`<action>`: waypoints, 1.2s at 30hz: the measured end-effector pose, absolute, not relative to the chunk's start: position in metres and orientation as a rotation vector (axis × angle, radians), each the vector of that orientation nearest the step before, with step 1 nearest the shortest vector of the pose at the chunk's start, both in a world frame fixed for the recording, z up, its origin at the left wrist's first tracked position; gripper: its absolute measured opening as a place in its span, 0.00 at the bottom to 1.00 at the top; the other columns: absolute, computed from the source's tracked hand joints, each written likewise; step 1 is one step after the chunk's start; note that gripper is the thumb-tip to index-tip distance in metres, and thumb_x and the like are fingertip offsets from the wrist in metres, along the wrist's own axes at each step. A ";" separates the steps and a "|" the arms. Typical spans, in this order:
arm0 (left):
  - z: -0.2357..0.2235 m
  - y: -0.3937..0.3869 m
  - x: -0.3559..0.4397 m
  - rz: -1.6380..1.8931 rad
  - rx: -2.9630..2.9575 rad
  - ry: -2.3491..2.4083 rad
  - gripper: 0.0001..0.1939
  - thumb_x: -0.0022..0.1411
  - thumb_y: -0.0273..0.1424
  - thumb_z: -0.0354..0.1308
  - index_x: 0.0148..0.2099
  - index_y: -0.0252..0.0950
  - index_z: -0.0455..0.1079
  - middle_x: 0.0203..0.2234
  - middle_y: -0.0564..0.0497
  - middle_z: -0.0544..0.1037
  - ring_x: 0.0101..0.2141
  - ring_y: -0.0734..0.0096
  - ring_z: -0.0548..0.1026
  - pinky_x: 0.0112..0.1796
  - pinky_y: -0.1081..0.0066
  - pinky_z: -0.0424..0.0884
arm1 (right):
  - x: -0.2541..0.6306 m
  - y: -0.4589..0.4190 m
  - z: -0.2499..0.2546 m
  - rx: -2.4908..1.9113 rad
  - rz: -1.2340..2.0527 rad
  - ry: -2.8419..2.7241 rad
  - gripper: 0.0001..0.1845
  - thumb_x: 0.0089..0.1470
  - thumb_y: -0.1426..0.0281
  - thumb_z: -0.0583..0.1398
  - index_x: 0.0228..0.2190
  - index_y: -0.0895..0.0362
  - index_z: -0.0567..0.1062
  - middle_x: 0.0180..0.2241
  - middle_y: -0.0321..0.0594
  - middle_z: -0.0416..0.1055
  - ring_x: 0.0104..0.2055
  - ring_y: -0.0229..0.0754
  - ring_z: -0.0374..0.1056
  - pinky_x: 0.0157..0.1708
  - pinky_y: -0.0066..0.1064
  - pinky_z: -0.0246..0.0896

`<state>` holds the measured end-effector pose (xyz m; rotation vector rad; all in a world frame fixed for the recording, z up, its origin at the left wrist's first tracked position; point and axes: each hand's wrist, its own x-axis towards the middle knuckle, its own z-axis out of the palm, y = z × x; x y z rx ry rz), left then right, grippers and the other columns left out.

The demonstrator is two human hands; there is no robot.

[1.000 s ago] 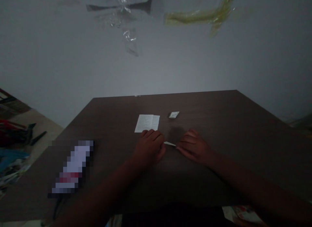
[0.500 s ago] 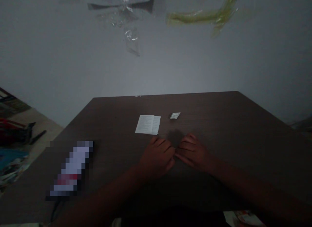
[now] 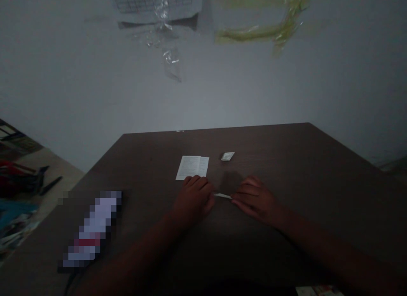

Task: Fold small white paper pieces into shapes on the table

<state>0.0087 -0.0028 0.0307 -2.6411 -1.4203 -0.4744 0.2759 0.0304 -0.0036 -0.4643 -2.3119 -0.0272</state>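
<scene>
White strip (image 3: 223, 196), thin, likely paper: bridging the gap between both hands, long axis running left to right, right end angled slightly nearer. Equally close to either side, touched at opposite ends. At the right hand (image 3: 254, 198), pinched between thumb and fingertips; at the left hand (image 3: 194, 198), apparently pinched too, under fingers curled together, full grip hidden. Cannot tell whether resting on the brown desk (image 3: 305, 168) or held just above. Just beyond the left knuckles, printed paper sheets (image 3: 190, 166); to their right, a small pale packet (image 3: 228, 156); well apart at near left, a phone (image 3: 93, 226), screen pixelated.
</scene>
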 end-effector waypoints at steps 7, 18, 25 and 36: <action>0.024 -0.017 0.024 -0.596 -2.820 -1.151 0.05 0.71 0.27 0.63 0.48 0.39 0.79 0.41 0.50 0.85 0.43 0.60 0.81 0.50 0.58 0.72 | 0.266 0.024 -0.005 -0.454 -0.051 -2.309 0.07 0.73 0.70 0.61 0.42 0.55 0.80 0.33 0.37 0.78 0.38 0.45 0.70 0.42 0.42 0.66; 0.021 -0.004 0.012 -0.608 -2.854 -1.274 0.09 0.73 0.21 0.61 0.46 0.39 0.80 0.40 0.52 0.86 0.43 0.62 0.82 0.48 0.61 0.75 | 0.274 0.035 -0.009 -0.555 0.170 -2.171 0.09 0.71 0.73 0.62 0.49 0.52 0.80 0.40 0.40 0.81 0.42 0.45 0.76 0.45 0.41 0.74; 0.011 -0.008 0.019 -0.626 -2.722 -1.206 0.12 0.67 0.22 0.66 0.48 0.44 0.80 0.37 0.54 0.85 0.39 0.61 0.82 0.43 0.62 0.78 | 0.266 0.025 -0.002 -0.544 0.095 -2.174 0.11 0.65 0.78 0.60 0.45 0.53 0.76 0.39 0.42 0.79 0.41 0.47 0.74 0.44 0.44 0.71; 0.006 -0.016 0.035 -0.607 -2.745 -1.149 0.05 0.70 0.27 0.63 0.41 0.43 0.78 0.33 0.51 0.82 0.34 0.59 0.79 0.37 0.59 0.76 | 0.247 0.013 -0.005 -0.612 -0.052 -2.234 0.08 0.60 0.78 0.57 0.38 0.54 0.71 0.34 0.40 0.76 0.37 0.47 0.70 0.41 0.44 0.63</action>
